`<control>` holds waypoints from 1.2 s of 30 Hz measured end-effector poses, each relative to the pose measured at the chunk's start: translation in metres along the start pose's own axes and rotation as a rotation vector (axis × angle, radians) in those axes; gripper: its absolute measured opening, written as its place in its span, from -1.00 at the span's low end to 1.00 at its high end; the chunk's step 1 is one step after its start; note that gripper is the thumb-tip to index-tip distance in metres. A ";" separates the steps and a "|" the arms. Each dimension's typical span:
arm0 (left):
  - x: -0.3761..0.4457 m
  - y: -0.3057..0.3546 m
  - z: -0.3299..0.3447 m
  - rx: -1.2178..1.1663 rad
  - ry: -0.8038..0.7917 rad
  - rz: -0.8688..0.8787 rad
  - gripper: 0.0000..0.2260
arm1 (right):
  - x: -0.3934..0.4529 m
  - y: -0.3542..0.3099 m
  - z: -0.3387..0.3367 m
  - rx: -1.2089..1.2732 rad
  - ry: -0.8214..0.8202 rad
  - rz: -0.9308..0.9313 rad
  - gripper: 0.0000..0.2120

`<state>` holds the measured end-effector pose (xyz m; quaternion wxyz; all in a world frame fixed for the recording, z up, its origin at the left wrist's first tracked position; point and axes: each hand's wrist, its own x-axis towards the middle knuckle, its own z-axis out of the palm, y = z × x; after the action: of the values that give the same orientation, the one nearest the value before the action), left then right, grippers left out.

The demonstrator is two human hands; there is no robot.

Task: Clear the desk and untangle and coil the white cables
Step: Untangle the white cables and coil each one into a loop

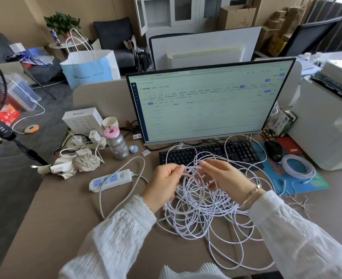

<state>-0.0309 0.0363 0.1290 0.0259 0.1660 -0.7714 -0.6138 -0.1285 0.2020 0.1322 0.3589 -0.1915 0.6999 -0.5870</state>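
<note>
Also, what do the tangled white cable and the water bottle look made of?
Tangled white cable: looks like a smooth, matte plastic jacket, since it bends in soft loops. Water bottle: probably brushed metal, judging by its dull grey sheen, with a pink cap that appears plastic.

The tangled cables [204, 214] are being held up before the keyboard [208, 154], which is lying before the monitor [208, 103]. Left of them a power strip [110, 179] is lying — right, on the mat [298, 178], a coiled cable [298, 166] behind which a mouse [273, 150] is resting.
</note>
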 end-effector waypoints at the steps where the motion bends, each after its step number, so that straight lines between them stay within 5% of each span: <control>1: 0.001 -0.003 0.000 0.016 0.034 0.022 -0.63 | -0.002 -0.001 0.001 -0.070 -0.087 0.025 -0.69; 4: -0.001 -0.005 0.004 -0.023 0.067 0.015 -0.65 | -0.006 -0.003 0.006 -0.159 -0.195 0.020 -0.79; 9: -0.008 0.011 -0.003 -0.573 -0.214 -0.288 -0.70 | -0.008 -0.003 0.006 0.518 -0.240 0.150 -0.76; 12: -0.008 0.012 -0.011 -0.742 -0.439 -0.453 -0.63 | -0.008 -0.004 0.009 0.412 -0.252 0.174 -0.69; 16: -0.009 0.007 -0.015 -0.820 -0.648 -0.442 -0.68 | -0.008 -0.008 0.014 0.259 -0.226 0.127 -0.69; 23: -0.003 0.013 -0.013 -0.904 -0.598 -0.444 -0.72 | -0.005 -0.005 0.024 0.198 -0.047 -0.024 -0.70; 29: 0.006 0.030 -0.051 -0.906 -0.284 -0.323 -0.70 | -0.004 0.019 0.005 -0.203 -0.069 -0.039 -0.43; 36: 0.009 0.034 -0.098 -0.839 -0.061 -0.200 -0.72 | 0.000 0.053 -0.026 -0.242 -0.006 0.027 -0.65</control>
<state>-0.0231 -0.0515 0.1838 0.0089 0.1969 -0.4356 -0.8783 -0.1393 0.2321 0.0825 0.3433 -0.2255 0.7671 -0.4928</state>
